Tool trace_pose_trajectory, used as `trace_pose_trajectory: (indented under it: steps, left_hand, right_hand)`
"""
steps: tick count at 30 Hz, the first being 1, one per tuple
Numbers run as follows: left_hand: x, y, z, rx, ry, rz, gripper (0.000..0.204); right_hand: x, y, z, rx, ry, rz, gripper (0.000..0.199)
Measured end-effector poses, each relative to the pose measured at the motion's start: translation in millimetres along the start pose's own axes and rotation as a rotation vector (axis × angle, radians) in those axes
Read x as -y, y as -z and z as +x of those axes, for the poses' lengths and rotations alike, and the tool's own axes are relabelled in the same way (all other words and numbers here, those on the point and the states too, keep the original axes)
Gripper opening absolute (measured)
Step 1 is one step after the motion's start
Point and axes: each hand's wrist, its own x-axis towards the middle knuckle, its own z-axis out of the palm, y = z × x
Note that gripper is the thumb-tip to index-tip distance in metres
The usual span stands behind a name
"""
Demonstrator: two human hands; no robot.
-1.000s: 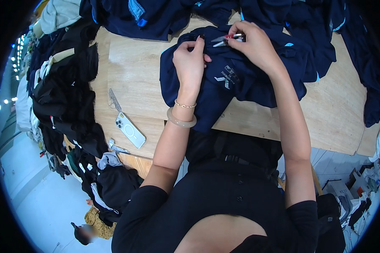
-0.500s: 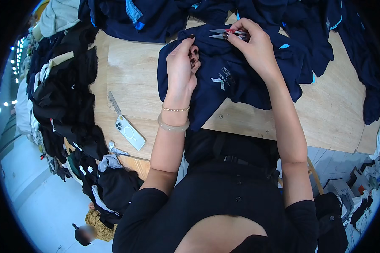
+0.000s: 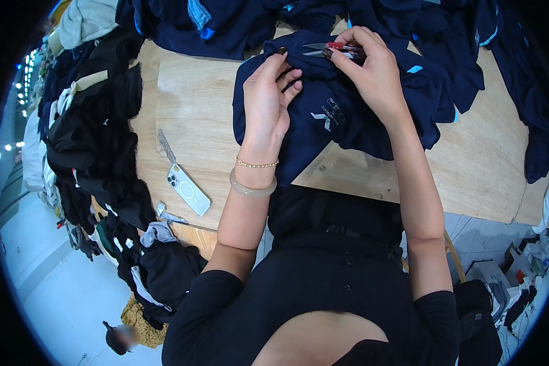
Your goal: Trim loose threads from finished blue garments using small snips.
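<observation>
A navy blue garment [image 3: 366, 131] lies spread over the near part of the wooden table, with a printed mark and a small white tag on its inside. My left hand [image 3: 269, 91] pinches the garment's upper edge between thumb and forefinger, while the other fingers are loosely lifted. In my right hand [image 3: 372, 70] is a pair of thread snips [image 3: 334, 47] with a red part at the grip. Their two pointed blades are apart and point left, just above the cloth and close to my left fingertips. Any thread between the blades is too small to make out.
More navy garments [image 3: 226, 33] with light blue patches line the table's far side. Black clothes [image 3: 97, 143] are heaped along the left edge. A white phone [image 3: 189, 190] lies on the wooden table [image 3: 195, 91]. A person [image 3: 137, 326] is at lower left; boxes [image 3: 491, 274] stand at lower right.
My left hand's lower fingers have uncurled and spread from the cloth, while its thumb and forefinger stay at the garment's edge. The snips remain almost in place.
</observation>
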Motion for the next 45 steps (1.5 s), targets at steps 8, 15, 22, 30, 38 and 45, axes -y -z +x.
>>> trace_pose_trajectory:
  steps: [8, 15, 22, 30, 38, 45]
  left_hand:
    - [-0.1, -1.7, -0.9, 0.025, 0.004, 0.006, 0.017]
    - [-1.1, -8.7, -4.1, 0.071, -0.016, 0.097, 0.018]
    - [-9.5, -14.1, 0.1, 0.031, 0.111, 0.208, 0.028]
    - [-3.4, -11.4, 5.4, 0.066, 0.087, 0.268, 0.017]
    - [4.8, 3.4, 12.9, -0.007, 0.062, 0.187, 0.018]
    - [-4.9, -6.7, 2.1, 0.13, 0.009, 0.116, 0.019]
  right_hand:
    - [-3.0, -2.5, 2.1, 0.053, -0.052, 0.115, 0.018]
    - [-3.8, 1.7, 3.0, 0.116, -0.229, 0.514, 0.018]
    - [-0.3, 2.5, 3.0, 0.091, -0.133, 0.349, 0.016]
    - [-4.0, 5.2, 0.7, 0.086, -0.252, 0.615, 0.016]
    - [-18.9, 58.1, 14.6, -0.097, -0.261, 1.193, 0.025]
    - [-7.9, 38.6, -6.6, -0.017, -0.094, 0.217, 0.014]
